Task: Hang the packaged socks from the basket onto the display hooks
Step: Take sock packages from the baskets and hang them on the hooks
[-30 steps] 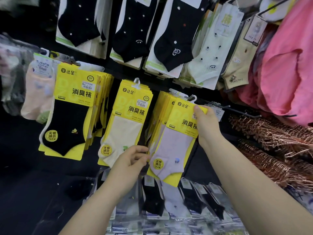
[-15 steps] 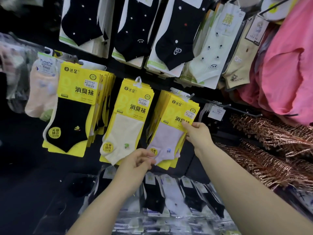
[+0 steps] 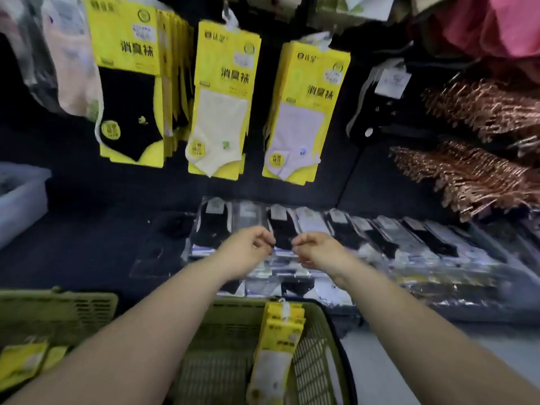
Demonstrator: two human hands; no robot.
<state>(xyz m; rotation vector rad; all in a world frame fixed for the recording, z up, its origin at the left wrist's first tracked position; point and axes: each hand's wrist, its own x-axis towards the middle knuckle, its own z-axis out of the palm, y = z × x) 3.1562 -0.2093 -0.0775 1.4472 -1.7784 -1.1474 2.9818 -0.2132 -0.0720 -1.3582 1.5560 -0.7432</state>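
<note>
Three rows of yellow sock packs hang on the dark wall: black socks point(image 3: 131, 83), cream socks point(image 3: 225, 97) and lilac socks point(image 3: 304, 112). Below them, my left hand point(image 3: 248, 249) and my right hand point(image 3: 315, 249) hover close together, fingers loosely curled, holding nothing. A green basket point(image 3: 327, 323) sits under my forearms. A few yellow sock packs point(image 3: 280, 346) stand against its right wall. The view is motion-blurred.
Clear-wrapped socks point(image 3: 365, 235) lie in rows on the dark shelf behind my hands. A second green basket point(image 3: 58, 308) with yellow packs point(image 3: 23, 363) is at the left. A pale bin point(image 3: 20, 197) stands further left. Copper hangers point(image 3: 482, 141) and pink garments point(image 3: 496, 24) fill the right.
Both hands let go of the lilac sock pack, which now hangs on its hook, and dropped toward the shelf. The view tilted down, bringing the baskets into sight.
</note>
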